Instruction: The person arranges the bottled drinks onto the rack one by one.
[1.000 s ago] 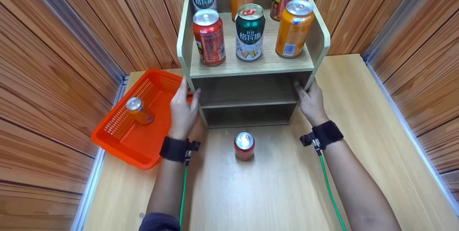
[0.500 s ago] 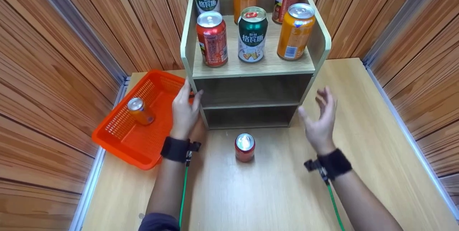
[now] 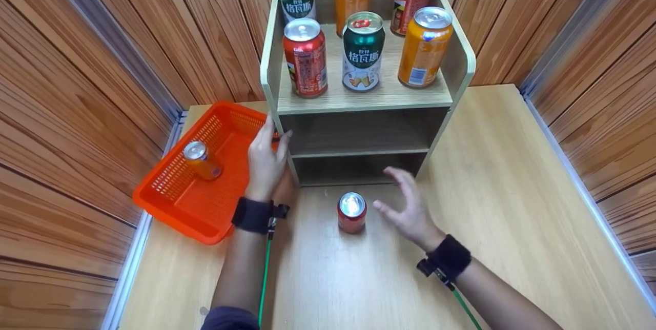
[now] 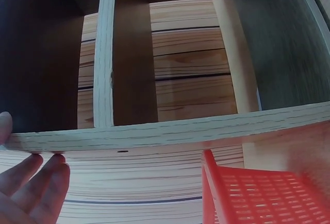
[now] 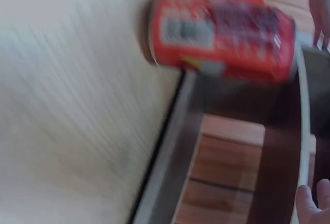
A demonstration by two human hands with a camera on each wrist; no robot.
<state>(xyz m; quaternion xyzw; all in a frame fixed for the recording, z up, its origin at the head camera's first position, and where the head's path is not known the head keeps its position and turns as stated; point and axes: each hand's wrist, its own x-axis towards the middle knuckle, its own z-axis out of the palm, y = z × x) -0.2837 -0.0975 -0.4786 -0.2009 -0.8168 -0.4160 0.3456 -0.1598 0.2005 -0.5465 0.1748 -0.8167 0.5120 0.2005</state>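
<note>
My left hand (image 3: 265,162) holds the left side panel of a small wooden shelf (image 3: 364,107). In the left wrist view its fingers (image 4: 51,180) lie along the panel's outer face, with the thumb at the inner edge. My right hand (image 3: 410,212) hangs over the table with fingers spread, holding nothing. Just left of it, apart from the fingertips, a red soda can (image 3: 352,213) stands upright in front of the shelf. The right wrist view shows this red can (image 5: 221,38) blurred.
Several red, green and orange cans stand in two rows on the shelf top, including a green can (image 3: 363,52). To the left, an orange-red plastic basket (image 3: 174,217) holds an orange can (image 3: 203,161). Wood-panelled walls (image 3: 605,89) surround the table (image 3: 492,176).
My right hand has let go of the shelf's right side, drawn back, and moved left toward the red can. The left hand has stayed on the shelf.
</note>
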